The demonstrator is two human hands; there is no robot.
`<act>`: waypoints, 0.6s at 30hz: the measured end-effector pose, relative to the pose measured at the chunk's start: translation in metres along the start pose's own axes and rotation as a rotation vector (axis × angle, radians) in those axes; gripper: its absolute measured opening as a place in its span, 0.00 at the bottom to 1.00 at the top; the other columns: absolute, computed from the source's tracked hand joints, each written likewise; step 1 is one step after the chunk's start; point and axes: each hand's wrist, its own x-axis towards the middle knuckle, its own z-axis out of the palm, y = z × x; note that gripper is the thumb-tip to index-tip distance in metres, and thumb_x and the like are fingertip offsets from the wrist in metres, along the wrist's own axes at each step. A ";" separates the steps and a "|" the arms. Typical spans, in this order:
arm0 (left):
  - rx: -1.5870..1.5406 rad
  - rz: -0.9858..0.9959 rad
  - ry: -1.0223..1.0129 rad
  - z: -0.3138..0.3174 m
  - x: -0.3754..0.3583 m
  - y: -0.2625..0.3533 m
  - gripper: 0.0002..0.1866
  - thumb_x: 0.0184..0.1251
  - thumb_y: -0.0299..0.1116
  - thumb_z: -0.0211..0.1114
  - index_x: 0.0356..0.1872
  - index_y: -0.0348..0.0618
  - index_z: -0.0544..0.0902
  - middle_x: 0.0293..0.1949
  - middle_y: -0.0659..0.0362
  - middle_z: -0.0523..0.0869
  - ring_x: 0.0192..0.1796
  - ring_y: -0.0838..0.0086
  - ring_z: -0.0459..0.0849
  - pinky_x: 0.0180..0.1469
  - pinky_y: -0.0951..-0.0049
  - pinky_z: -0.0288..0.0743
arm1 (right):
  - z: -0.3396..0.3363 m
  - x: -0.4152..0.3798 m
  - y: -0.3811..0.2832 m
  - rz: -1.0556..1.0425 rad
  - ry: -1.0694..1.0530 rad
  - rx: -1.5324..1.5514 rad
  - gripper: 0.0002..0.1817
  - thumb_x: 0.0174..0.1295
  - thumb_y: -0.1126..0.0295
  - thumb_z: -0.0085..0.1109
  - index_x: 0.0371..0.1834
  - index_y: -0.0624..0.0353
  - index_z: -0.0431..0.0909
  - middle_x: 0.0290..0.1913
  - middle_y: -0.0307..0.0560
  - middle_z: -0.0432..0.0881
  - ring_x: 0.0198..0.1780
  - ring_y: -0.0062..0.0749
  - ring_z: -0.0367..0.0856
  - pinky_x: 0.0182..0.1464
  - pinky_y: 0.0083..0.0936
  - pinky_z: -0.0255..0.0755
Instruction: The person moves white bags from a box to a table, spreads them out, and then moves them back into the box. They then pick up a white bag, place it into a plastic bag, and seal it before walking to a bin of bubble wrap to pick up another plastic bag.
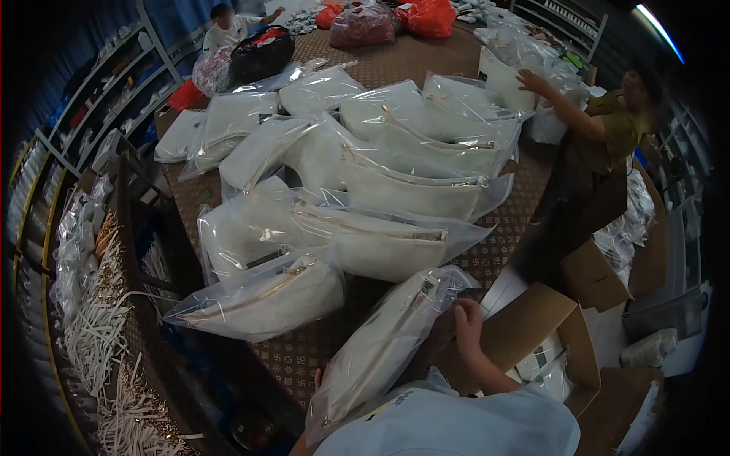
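Observation:
A white zippered bag point(384, 342) in a clear plastic bag stands tilted against the table's near edge, close to my body. My right hand point(468, 323) is at its upper right end, fingers curled in on the edge of the clear plastic bag point(456, 280). Only a sliver of my left hand point(318, 376) shows at the lower left side of the same bag; its fingers are mostly hidden. Just beyond lie another wrapped white bag point(266, 300) and one with a gold zipper point(380, 243).
Several more wrapped white bags cover the patterned table point(517, 201). An open cardboard box point(532, 319) stands at my right. White straps point(99, 327) hang at the left. A co-worker point(601, 129) reaches toward a bag at the right; another person point(226, 30) is at the far left.

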 end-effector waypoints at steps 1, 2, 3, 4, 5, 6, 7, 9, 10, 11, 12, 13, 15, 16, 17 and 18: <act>-0.026 -0.003 0.004 -0.002 0.000 0.000 0.33 0.52 0.42 0.58 0.58 0.37 0.62 0.62 0.50 0.60 0.66 0.65 0.55 0.65 0.65 0.43 | -0.001 0.002 -0.034 -0.106 -0.029 -0.081 0.11 0.56 0.73 0.52 0.42 0.62 0.70 0.37 0.44 0.74 0.39 0.23 0.74 0.44 0.21 0.69; -0.051 -0.005 0.004 -0.001 -0.001 0.001 0.33 0.51 0.42 0.59 0.58 0.37 0.63 0.61 0.50 0.61 0.65 0.65 0.56 0.65 0.65 0.44 | -0.001 0.002 -0.069 -0.210 -0.053 -0.165 0.13 0.54 0.72 0.55 0.43 0.62 0.69 0.40 0.46 0.74 0.42 0.27 0.74 0.47 0.25 0.68; -0.081 -0.011 0.007 -0.002 -0.001 0.002 0.33 0.50 0.43 0.60 0.57 0.37 0.63 0.61 0.50 0.62 0.65 0.65 0.56 0.65 0.65 0.45 | 0.002 0.007 -0.103 -0.502 -0.174 -0.276 0.16 0.51 0.71 0.58 0.44 0.60 0.69 0.44 0.48 0.73 0.47 0.33 0.72 0.50 0.29 0.66; -0.115 -0.020 0.010 -0.003 -0.001 0.003 0.34 0.49 0.43 0.61 0.57 0.37 0.64 0.60 0.50 0.62 0.65 0.64 0.57 0.65 0.65 0.46 | 0.007 0.009 -0.132 -0.791 -0.297 -0.393 0.20 0.48 0.70 0.61 0.45 0.59 0.69 0.48 0.50 0.72 0.52 0.38 0.70 0.53 0.34 0.65; -0.156 -0.028 0.015 -0.005 -0.001 0.003 0.34 0.48 0.43 0.62 0.56 0.37 0.64 0.60 0.50 0.63 0.64 0.64 0.57 0.64 0.65 0.47 | 0.016 0.004 -0.156 -0.836 -0.445 -0.490 0.25 0.46 0.68 0.63 0.49 0.57 0.68 0.51 0.50 0.70 0.57 0.41 0.65 0.57 0.37 0.60; -0.203 -0.035 0.019 -0.005 0.000 0.004 0.34 0.47 0.44 0.63 0.56 0.37 0.65 0.59 0.50 0.63 0.64 0.63 0.58 0.64 0.65 0.48 | 0.028 -0.003 -0.171 -0.876 -0.595 -0.586 0.31 0.43 0.67 0.66 0.53 0.55 0.66 0.55 0.50 0.68 0.62 0.45 0.60 0.60 0.40 0.56; -0.255 -0.052 0.024 -0.005 0.000 0.006 0.35 0.46 0.44 0.64 0.56 0.38 0.65 0.59 0.50 0.64 0.64 0.63 0.58 0.64 0.65 0.49 | 0.040 -0.009 -0.175 -0.903 -0.680 -0.712 0.36 0.41 0.64 0.67 0.56 0.53 0.63 0.57 0.48 0.66 0.63 0.44 0.57 0.62 0.43 0.52; -0.367 -0.082 0.036 -0.005 0.000 0.007 0.36 0.44 0.45 0.66 0.55 0.38 0.67 0.58 0.49 0.65 0.63 0.62 0.59 0.63 0.64 0.50 | 0.060 -0.018 -0.169 -0.927 -0.747 -0.847 0.41 0.39 0.62 0.69 0.60 0.52 0.61 0.59 0.46 0.64 0.65 0.43 0.54 0.64 0.45 0.48; -0.425 -0.097 0.042 -0.006 -0.002 0.006 0.36 0.43 0.45 0.67 0.54 0.38 0.67 0.58 0.49 0.66 0.63 0.62 0.60 0.63 0.64 0.51 | 0.069 -0.015 -0.151 -0.951 -0.765 -0.965 0.42 0.39 0.60 0.68 0.61 0.50 0.58 0.56 0.46 0.67 0.64 0.43 0.55 0.64 0.49 0.44; -0.482 -0.112 0.042 -0.006 -0.005 0.006 0.36 0.42 0.45 0.68 0.54 0.38 0.68 0.57 0.49 0.66 0.63 0.61 0.60 0.63 0.64 0.52 | 0.075 -0.014 -0.140 -0.970 -0.787 -1.087 0.44 0.39 0.58 0.68 0.63 0.49 0.56 0.53 0.45 0.69 0.63 0.43 0.57 0.64 0.53 0.40; -0.537 -0.135 0.048 -0.008 -0.004 0.007 0.37 0.41 0.46 0.69 0.53 0.38 0.68 0.57 0.49 0.67 0.62 0.61 0.61 0.62 0.64 0.53 | 0.080 -0.016 -0.137 -0.970 -0.776 -1.097 0.44 0.39 0.58 0.68 0.63 0.49 0.56 0.53 0.45 0.69 0.63 0.43 0.57 0.64 0.53 0.40; -0.561 -0.137 0.079 -0.010 -0.004 0.007 0.37 0.40 0.46 0.70 0.53 0.38 0.69 0.56 0.49 0.68 0.62 0.61 0.61 0.62 0.64 0.54 | 0.085 -0.017 -0.137 -0.905 -0.800 -1.129 0.42 0.38 0.57 0.68 0.60 0.49 0.60 0.49 0.43 0.71 0.60 0.39 0.60 0.63 0.53 0.41; -0.591 -0.133 0.149 -0.009 -0.003 0.008 0.38 0.36 0.46 0.73 0.51 0.39 0.70 0.55 0.49 0.69 0.61 0.60 0.63 0.61 0.63 0.56 | 0.090 -0.020 -0.141 -0.838 -0.835 -1.174 0.40 0.37 0.57 0.68 0.58 0.48 0.63 0.44 0.40 0.73 0.57 0.36 0.64 0.63 0.53 0.42; -0.597 -0.123 0.188 -0.007 -0.002 0.008 0.39 0.34 0.46 0.74 0.51 0.39 0.71 0.54 0.49 0.70 0.60 0.59 0.64 0.60 0.63 0.58 | 0.091 -0.026 -0.142 -0.879 -0.800 -1.227 0.35 0.33 0.57 0.69 0.50 0.50 0.70 0.39 0.39 0.74 0.52 0.34 0.67 0.62 0.52 0.45; -0.594 -0.104 0.263 -0.003 -0.003 0.006 0.40 0.28 0.46 0.76 0.49 0.39 0.72 0.52 0.50 0.72 0.58 0.58 0.66 0.58 0.62 0.61 | 0.091 -0.033 -0.140 -0.918 -0.763 -1.277 0.30 0.30 0.57 0.71 0.42 0.53 0.76 0.34 0.37 0.74 0.46 0.32 0.70 0.61 0.51 0.48; -0.598 -0.100 0.255 -0.001 -0.003 0.005 0.40 0.28 0.46 0.76 0.49 0.39 0.72 0.52 0.50 0.72 0.58 0.58 0.66 0.58 0.62 0.61 | 0.092 -0.039 -0.139 -0.909 -0.762 -1.283 0.30 0.30 0.57 0.71 0.42 0.53 0.76 0.34 0.37 0.74 0.46 0.32 0.70 0.61 0.51 0.48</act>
